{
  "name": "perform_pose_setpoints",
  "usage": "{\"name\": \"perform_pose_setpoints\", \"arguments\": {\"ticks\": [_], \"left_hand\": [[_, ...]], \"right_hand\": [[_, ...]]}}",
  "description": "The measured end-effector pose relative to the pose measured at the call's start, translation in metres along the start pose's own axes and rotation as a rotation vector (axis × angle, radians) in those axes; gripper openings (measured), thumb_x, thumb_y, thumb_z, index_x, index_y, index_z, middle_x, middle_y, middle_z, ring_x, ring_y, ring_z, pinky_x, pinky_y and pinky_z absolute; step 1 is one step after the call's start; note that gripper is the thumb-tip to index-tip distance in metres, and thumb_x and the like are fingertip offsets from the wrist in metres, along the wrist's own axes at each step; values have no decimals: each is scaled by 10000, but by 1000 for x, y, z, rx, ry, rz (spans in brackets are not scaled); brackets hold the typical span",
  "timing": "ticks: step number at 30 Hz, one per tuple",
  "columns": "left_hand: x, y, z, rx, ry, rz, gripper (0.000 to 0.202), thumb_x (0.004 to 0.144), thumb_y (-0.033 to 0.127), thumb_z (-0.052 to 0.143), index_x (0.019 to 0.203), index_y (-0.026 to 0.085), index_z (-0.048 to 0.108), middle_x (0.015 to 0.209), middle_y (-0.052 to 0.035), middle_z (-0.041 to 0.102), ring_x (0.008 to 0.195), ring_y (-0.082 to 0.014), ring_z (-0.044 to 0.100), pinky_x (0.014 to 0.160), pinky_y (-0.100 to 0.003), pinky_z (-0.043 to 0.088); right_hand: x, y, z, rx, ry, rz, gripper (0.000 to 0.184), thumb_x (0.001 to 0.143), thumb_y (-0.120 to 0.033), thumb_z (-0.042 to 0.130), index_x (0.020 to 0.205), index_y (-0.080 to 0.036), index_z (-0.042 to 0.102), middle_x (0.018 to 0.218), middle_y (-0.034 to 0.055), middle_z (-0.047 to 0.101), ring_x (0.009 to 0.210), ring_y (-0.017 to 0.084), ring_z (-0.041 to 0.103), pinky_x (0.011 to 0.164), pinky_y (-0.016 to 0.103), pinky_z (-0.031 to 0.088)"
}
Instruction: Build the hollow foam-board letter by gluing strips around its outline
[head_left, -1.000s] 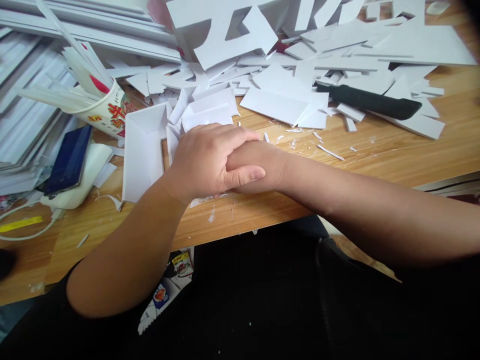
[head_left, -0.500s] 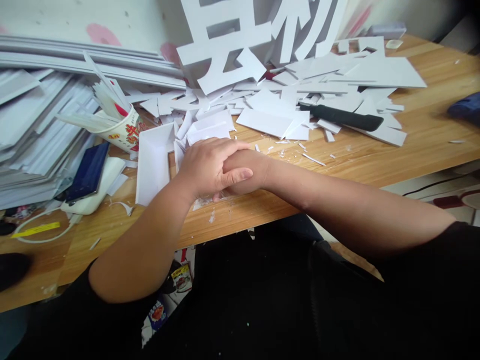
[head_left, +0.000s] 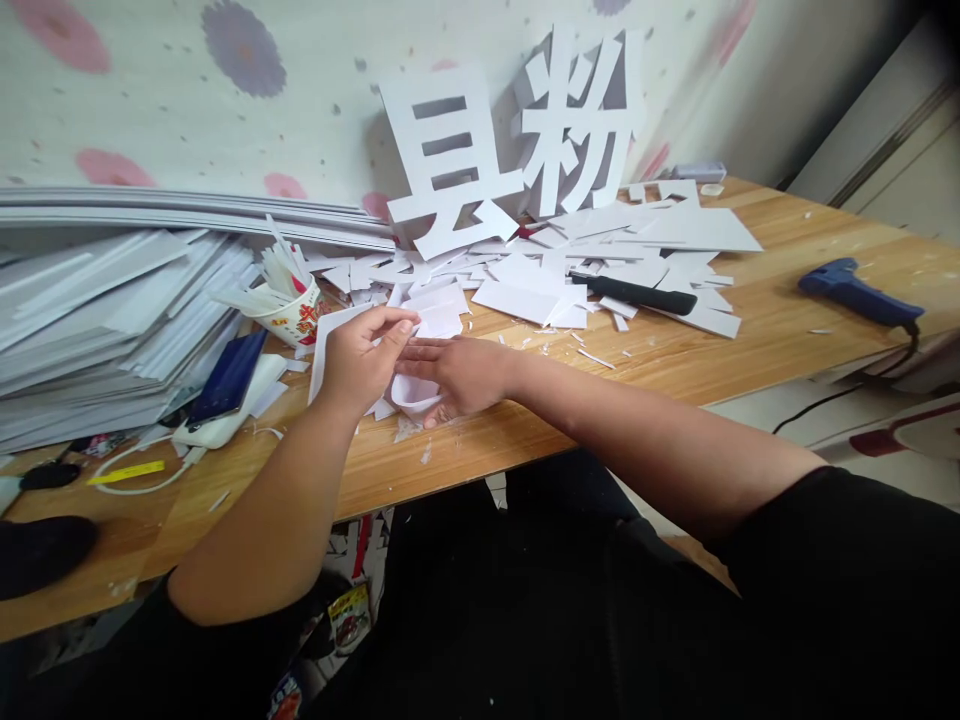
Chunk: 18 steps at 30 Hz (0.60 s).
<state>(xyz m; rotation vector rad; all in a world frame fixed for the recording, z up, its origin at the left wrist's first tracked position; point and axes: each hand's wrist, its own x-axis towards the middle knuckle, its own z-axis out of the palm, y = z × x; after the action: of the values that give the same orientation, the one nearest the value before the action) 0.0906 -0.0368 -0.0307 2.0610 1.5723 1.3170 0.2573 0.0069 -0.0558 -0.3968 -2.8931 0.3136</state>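
Observation:
Near the table's front edge, my right hand (head_left: 469, 375) is around a small white foam-board piece (head_left: 414, 398) with a curved wall. Its fingers stretch over the top and its thumb lies low at the side. Just to the left, my left hand (head_left: 360, 360) has thumb and forefinger pinched together above the right fingertips. Whatever is in that pinch is too small to make out. A white foam-board strip (head_left: 320, 350) stands behind the left hand, partly hidden by it. Loose white offcuts (head_left: 439, 308) lie just beyond both hands.
Two white foam characters (head_left: 450, 165) lean against the wall. A black-handled knife (head_left: 637, 292) lies on scraps. A blue glue gun (head_left: 855, 290) is at right. Stacked boards (head_left: 90, 330), a paper cup of strips (head_left: 300, 312) and a phone (head_left: 227, 378) on a white charger are at left.
My left hand has lifted off the right one and shifted left into a pinch. The curved foam piece now shows under my right hand. The view has tilted up, showing more wall.

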Motion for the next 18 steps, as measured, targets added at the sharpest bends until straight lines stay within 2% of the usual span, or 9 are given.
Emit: {"name": "perform_pose_setpoints", "arguments": {"ticks": [3, 6, 8, 11, 14, 16, 18], "left_hand": [[-8, -7, -15, 231, 40, 6, 219, 855, 328, 555, 928, 215, 728, 949, -34, 746, 922, -208, 673, 860, -344, 516], [-19, -16, -21, 340, 0, 61, 244, 863, 320, 521, 907, 201, 730, 1017, -68, 740, 1003, -234, 655, 943, -394, 488], [-25, -20, -22, 370, -31, 90, 261, 873, 322, 506, 918, 194, 729, 1053, -85, 735, 1040, -243, 643, 971, -412, 473], [-29, -23, -22, 394, -75, 81, 270, 875, 335, 504, 968, 209, 724, 1061, -66, 736, 1046, -241, 637, 967, -407, 476], [-21, -22, -25, 402, -117, 18, 272, 865, 334, 508, 986, 220, 723, 1035, -44, 743, 1009, -235, 649, 940, -397, 488], [-10, -22, -26, 410, -113, -24, 269, 860, 343, 511, 972, 228, 727, 992, -37, 751, 962, -237, 662, 895, -396, 504], [4, -25, -26, 427, -106, -27, 264, 853, 371, 523, 948, 239, 730, 950, -37, 756, 916, -246, 670, 848, -404, 516]], "right_hand": [[0, 3, 2, 60, -4, -22, 852, 850, -560, 640, 1486, -75, 347, 1541, 189, 288, 1436, 349, 234, 1140, 501, 280], [-2, 6, 1, 191, 28, -34, 854, 842, -563, 645, 1479, -69, 365, 1528, 188, 317, 1433, 332, 251, 1162, 470, 251], [-6, 7, -4, 346, 88, -44, 809, 843, -574, 635, 1459, -100, 412, 1499, 173, 383, 1408, 312, 319, 1157, 454, 266], [-16, 12, -15, 696, 245, -8, 665, 882, -571, 580, 1400, -162, 497, 1370, 125, 554, 1282, 259, 500, 1094, 434, 369], [-27, 27, -28, 915, 441, 170, 521, 860, -525, 621, 1228, -155, 626, 1122, 92, 692, 1059, 210, 631, 974, 395, 472], [-35, 41, -33, 848, 531, 365, 397, 811, -482, 676, 1028, -150, 697, 948, 71, 715, 905, 190, 650, 876, 368, 499], [-40, 55, -34, 716, 529, 536, 311, 792, -456, 680, 865, -154, 703, 809, 52, 697, 773, 171, 629, 771, 345, 493]]}}
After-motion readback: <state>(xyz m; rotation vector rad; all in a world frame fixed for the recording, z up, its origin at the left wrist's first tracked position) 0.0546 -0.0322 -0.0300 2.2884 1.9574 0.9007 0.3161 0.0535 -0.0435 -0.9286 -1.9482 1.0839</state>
